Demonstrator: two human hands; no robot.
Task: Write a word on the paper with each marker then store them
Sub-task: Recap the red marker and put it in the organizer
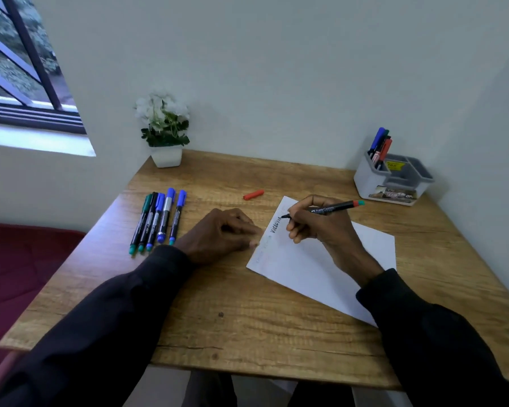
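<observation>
The right hand [321, 227] pinches a black marker [332, 207] between thumb and curled fingers, its tip down on the paper [315, 268] at the end of a written word, its red-and-teal end pointing away to the right. Just left of that grip the left hand [221, 233] rests on the table [247, 318], fingers loosely curled, holding nothing; its fingertips seem to touch the paper's edge, though it is blurred there. Beyond the grip and slightly left lies a red cap [253, 194]. Far left of it five markers [156, 220] lie in a row. Beyond and to its right stands an organizer [394, 186] holding stored markers [381, 145]
</observation>
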